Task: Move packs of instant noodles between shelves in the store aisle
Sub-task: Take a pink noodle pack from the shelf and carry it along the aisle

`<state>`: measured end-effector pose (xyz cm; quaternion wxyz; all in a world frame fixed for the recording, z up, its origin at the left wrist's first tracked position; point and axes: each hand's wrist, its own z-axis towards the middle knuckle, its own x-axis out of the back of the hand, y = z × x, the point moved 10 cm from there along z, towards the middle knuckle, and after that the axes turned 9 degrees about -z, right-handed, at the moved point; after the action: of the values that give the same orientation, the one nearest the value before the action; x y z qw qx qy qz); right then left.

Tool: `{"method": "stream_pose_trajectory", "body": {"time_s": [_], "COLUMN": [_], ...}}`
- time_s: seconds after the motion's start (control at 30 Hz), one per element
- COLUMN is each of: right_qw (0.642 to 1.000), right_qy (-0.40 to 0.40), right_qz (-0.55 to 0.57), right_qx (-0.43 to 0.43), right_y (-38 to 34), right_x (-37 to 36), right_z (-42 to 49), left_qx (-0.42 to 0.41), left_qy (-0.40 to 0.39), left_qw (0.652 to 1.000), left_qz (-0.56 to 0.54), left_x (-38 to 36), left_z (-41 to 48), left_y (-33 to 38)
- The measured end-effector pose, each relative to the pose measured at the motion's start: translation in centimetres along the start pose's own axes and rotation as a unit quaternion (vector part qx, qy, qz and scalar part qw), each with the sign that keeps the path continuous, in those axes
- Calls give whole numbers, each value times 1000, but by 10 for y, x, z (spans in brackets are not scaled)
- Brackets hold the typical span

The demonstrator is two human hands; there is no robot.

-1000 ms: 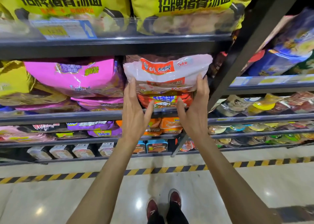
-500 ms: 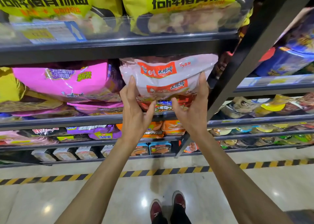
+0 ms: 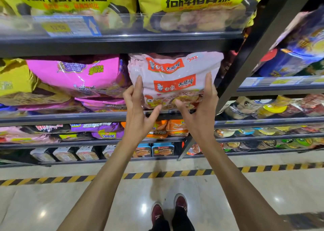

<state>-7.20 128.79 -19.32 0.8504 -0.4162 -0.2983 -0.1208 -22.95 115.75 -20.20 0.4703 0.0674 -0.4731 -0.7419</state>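
Held up in front of the second shelf from the top: a soft pale pink plastic pack of instant noodles (image 3: 175,78) with red labels and a little chicken picture near the bottom. Gripped on both sides. On its left edge, the left hand (image 3: 138,111), with long fingers (image 3: 137,88) flat up the side and the thumb tucked under the bottom corner. On its right edge, the right hand (image 3: 201,108), with fingers (image 3: 208,83) up the side and the thumb under the bottom. Pack upright, top edge just under the dark metal shelf board (image 3: 122,45) above, bottom edge just above the front lip of its own shelf.

Just beside it on the left, on the same shelf, a puffy bright pink noodle bag (image 3: 77,74) stacked on more pink ones. Farther left, a yellow bag (image 3: 15,80).

On the top shelf, two big yellow bags with black writing (image 3: 201,4), behind a clear plastic front rail with a blue and yellow price tag (image 3: 66,26).

On the shelf below the hands, purple packs (image 3: 103,130) and orange packs (image 3: 175,128). Lower still, small boxes (image 3: 64,154) in a row.

To the right, past a slanted dark post, blue bags (image 3: 294,59) up high and round cup noodles (image 3: 271,108) below.

Down on the shiny floor, a yellow and black striped line (image 3: 166,174) and two dark red shoes (image 3: 168,209).
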Motion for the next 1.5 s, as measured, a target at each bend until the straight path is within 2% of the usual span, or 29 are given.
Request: {"method": "stream_pose_trajectory", "body": {"time_s": [0.13, 0.3, 0.47, 0.77, 0.9, 1.13, 1.27, 1.5], "right_qw": [1000, 999, 999, 993, 992, 979, 962, 933], "right_qy": [-27, -22, -28, -58, -59, -105, -156, -252], "right_qz": [8, 21, 17, 77, 100, 170, 220, 256], "right_qx": [10, -12, -36, -67, -48, -42, -52, -9], "right_y": [-1, -1, -10, -18, -39, -62, -71, -103], "right_x": [1, 12, 28, 54, 77, 122, 139, 143], "right_z": [5, -3, -27, -72, -87, -133, -159, -213], "left_qx": [33, 72, 88, 123, 125, 134, 135, 176], "left_qy": [-39, 10, -7, -11, -5, 30, 72, 138], "left_qw": [998, 994, 991, 987, 988, 987, 987, 975], "left_qz": [-33, -77, -104, -103, -86, -85, -48, -3], "left_x": [-5, -2, 4, 24, 39, 68, 82, 125], "left_z": [0, -7, -25, -57, -75, -128, -167, -242], "left_y": [1, 12, 23, 60, 86, 146, 187, 224]}}
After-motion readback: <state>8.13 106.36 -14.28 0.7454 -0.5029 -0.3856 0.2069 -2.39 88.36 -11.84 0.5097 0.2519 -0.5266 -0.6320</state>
